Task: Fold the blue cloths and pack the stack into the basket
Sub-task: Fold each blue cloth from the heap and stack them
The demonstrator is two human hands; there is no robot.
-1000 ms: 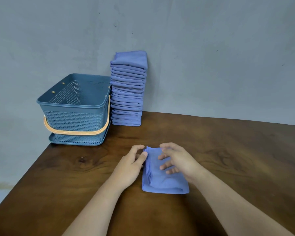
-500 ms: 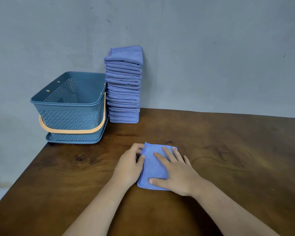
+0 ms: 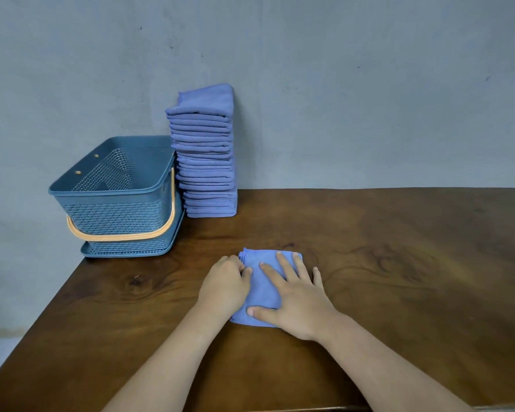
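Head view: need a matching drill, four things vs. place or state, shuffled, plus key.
Things:
1 basket
2 cloth stack
3 folded cloth
4 right hand

Place or state:
a by the wall, right of the basket
b pressing down, fingers spread
c far-left corner of the table, orange handle lowered
d lying flat mid-table, partly covered

Pairs: 1-c, 2-a, 3-d, 4-b

No text, label, brand or number can be read anywhere.
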